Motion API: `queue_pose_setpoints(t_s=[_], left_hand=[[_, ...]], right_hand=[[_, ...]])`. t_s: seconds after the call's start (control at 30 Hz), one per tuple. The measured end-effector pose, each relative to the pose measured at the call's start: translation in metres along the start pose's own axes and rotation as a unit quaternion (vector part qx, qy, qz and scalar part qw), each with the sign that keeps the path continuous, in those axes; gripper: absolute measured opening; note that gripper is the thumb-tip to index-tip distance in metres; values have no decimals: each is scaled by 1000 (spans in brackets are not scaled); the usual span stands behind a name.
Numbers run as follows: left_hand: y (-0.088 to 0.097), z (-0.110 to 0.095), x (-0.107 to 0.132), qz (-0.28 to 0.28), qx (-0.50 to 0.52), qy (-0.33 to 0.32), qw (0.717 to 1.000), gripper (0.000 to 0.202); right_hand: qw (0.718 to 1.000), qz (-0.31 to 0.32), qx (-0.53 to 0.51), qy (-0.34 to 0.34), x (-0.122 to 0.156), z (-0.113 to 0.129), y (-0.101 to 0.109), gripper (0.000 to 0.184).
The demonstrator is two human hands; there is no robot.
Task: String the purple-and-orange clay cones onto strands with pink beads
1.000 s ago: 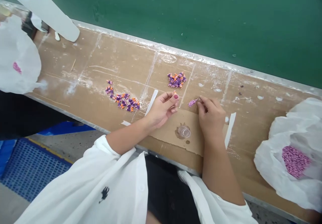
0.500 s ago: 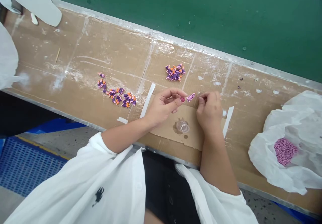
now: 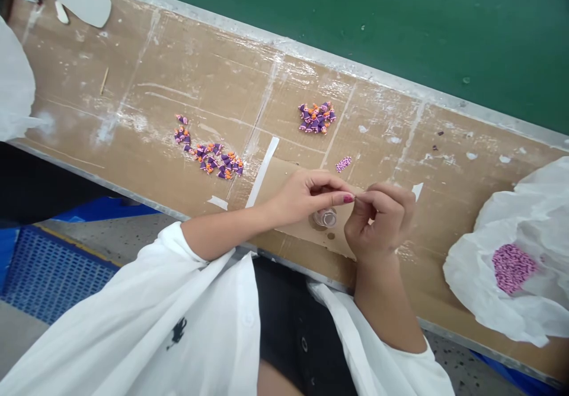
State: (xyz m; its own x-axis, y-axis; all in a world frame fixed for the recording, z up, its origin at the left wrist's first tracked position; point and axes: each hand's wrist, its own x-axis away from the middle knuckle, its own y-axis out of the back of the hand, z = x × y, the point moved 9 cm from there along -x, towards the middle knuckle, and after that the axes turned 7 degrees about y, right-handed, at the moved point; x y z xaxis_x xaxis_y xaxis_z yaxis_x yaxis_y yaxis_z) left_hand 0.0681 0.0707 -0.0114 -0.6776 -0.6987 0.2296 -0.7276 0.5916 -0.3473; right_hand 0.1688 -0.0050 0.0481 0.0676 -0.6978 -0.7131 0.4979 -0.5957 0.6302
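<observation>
My left hand (image 3: pixel 306 197) and my right hand (image 3: pixel 381 215) meet fingertip to fingertip over a cardboard sheet (image 3: pixel 284 176). The left thumb and forefinger are pinched together, and the right fingers are curled in a pinch against them. Whatever lies between them is too small to make out. Just below the left fingers stands a small clear glass jar (image 3: pixel 328 218), partly covered by that hand. Beyond the fingers lies a little heap of pink beads (image 3: pixel 344 164). Farther back sits a cluster of small purple and orange figures (image 3: pixel 317 117).
More purple and orange figures (image 3: pixel 222 160) lie to the left. At the right, crumpled white paper (image 3: pixel 471 254) holds a pile of pink pieces (image 3: pixel 513 268). White tape strips (image 3: pixel 263 171) flank the cardboard. A thin stick (image 3: pixel 104 80) lies far left. A green surface (image 3: pixel 355 16) borders the table.
Both hands have come nearer to me and to the right, and their fingertips, apart before, now meet. The small pink heap is now uncovered beyond them. The view has shifted slightly.
</observation>
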Motion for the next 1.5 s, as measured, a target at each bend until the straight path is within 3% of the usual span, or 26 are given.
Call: queue_pose_setpoints(t_s=[0.2, 0.33, 0.5, 0.7, 0.9, 1.07, 1.13, 1.23, 1.3, 1.5], left_hand=[[4, -3, 1, -13, -25, -11, 1000, 44], [3, -4, 2, -9, -30, -6, 999, 41], [3, -14, 5, -15, -66, -69, 995, 36], [1, -19, 10, -31, -109, -137, 984, 33], [-3, -21, 9, -19, -131, -133, 982, 41], [3, -21, 8, -38, -137, -125, 982, 37], [10, -18, 7, -61, -128, -120, 983, 33], [16, -14, 4, -77, -96, -121, 985, 30], [17, -11, 2, -75, -68, -119, 988, 31], [16, -2, 0, -71, -23, -76, 994, 37]], right_hand=[[998, -9, 18, 60, -5, 11, 5, 17], [995, -1, -72, -66, -3, -2, 3, 12], [963, -30, -191, -186, 7, -12, -2, 8], [958, -54, -214, -183, 5, -10, 1, 16], [958, -33, -226, -174, 4, -13, -4, 11], [960, 41, -226, -162, -1, -21, 1, 11], [963, 129, -207, -118, -8, -16, 2, 14], [943, 284, -165, -51, -7, -3, -4, 13], [929, 347, -126, -16, -1, 4, -7, 13], [916, 397, -50, 35, 13, 12, -17, 18]])
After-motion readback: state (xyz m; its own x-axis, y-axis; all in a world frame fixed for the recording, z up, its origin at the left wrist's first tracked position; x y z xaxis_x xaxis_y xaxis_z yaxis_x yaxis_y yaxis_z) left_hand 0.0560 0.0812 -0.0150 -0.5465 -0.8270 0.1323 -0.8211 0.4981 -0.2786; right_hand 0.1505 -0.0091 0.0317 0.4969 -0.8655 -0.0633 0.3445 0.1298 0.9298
